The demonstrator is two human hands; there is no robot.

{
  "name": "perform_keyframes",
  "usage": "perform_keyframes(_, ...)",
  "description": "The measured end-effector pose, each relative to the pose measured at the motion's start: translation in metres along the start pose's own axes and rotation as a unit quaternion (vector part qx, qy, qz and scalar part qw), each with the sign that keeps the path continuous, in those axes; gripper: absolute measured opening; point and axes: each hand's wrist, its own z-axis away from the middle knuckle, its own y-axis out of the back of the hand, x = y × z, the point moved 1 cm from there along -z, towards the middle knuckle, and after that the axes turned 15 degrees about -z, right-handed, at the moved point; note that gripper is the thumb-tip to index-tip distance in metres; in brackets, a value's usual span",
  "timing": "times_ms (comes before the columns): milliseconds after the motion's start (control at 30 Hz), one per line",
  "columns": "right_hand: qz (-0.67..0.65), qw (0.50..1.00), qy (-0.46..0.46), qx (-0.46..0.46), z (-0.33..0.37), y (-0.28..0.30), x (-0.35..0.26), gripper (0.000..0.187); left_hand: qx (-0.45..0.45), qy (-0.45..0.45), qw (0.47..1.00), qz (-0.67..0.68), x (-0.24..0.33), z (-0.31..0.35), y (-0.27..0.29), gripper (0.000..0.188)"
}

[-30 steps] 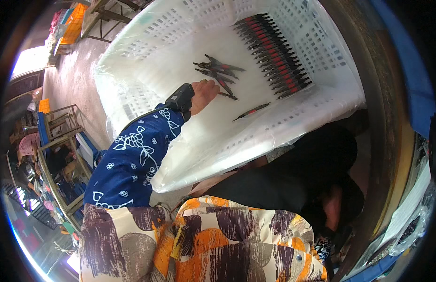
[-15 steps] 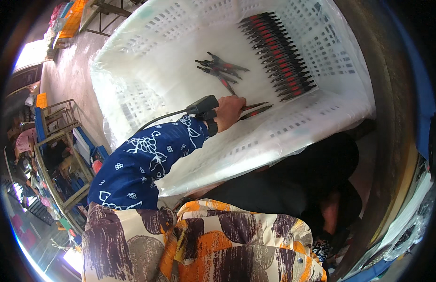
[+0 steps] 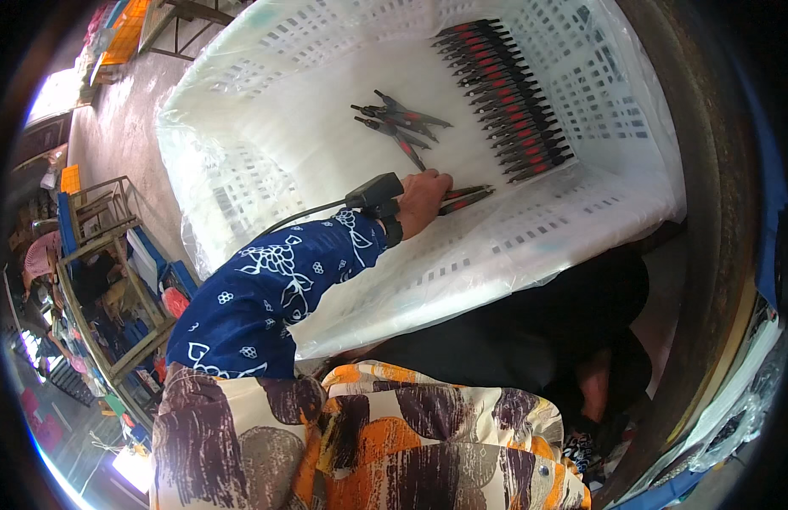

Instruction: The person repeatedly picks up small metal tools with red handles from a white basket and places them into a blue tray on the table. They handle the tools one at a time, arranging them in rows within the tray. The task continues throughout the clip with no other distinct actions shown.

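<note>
My left hand (image 3: 423,204), in a blue flower-printed sleeve with a small black device strapped at the wrist, reaches into a white plastic basket (image 3: 271,289). Its fingers are curled and closed at the left ends of two slender black-and-red pen-like pieces (image 3: 468,199), which lie side by side on the basket's bottom. Just beyond the hand is a loose cluster of several similar pieces (image 3: 398,116); one red-and-black piece (image 3: 409,153) points toward my knuckles. A long neat row of such pieces (image 3: 506,102) lies along the right side. My right hand does not show.
Clear plastic film lines the basket and hangs over its rim. A dark curved edge (image 3: 708,212) runs along the right. Dark clothing and patterned orange, brown and cream cloth (image 3: 394,433) are below. A wooden-framed rack (image 3: 113,306) with goods stands at the left.
My left hand has shifted slightly to the right. The two pieces at its fingertips now lie closer together. The cluster and the row look the same.
</note>
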Motion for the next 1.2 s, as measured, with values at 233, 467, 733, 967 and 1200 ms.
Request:
perform_keyframes(233,0.054,0.998,0.003,0.010,0.000,0.000,-0.001,0.014,0.020,-0.007,1.000,0.000,0.000,-0.004,-0.004,0.012)
perform_keyframes(467,0.108,0.994,0.004,0.016,0.001,0.000,0.003,0.014,0.009,0.008,1.000,0.004,0.003,-0.001,0.005,0.008)
perform_keyframes(733,0.101,0.994,0.002,0.029,-0.005,0.008,0.018,0.014,-0.021,-0.004,1.000,-0.009,0.006,0.003,0.005,0.011)
perform_keyframes(967,0.029,0.999,-0.006,0.014,-0.007,0.014,0.024,0.013,0.033,-0.036,0.999,-0.021,0.012,0.005,0.004,0.019)
perform_keyframes(1200,-0.067,0.998,-0.008,-0.021,-0.010,0.019,0.030,0.016,0.016,-0.072,0.997,-0.017,0.013,-0.005,-0.001,0.016)
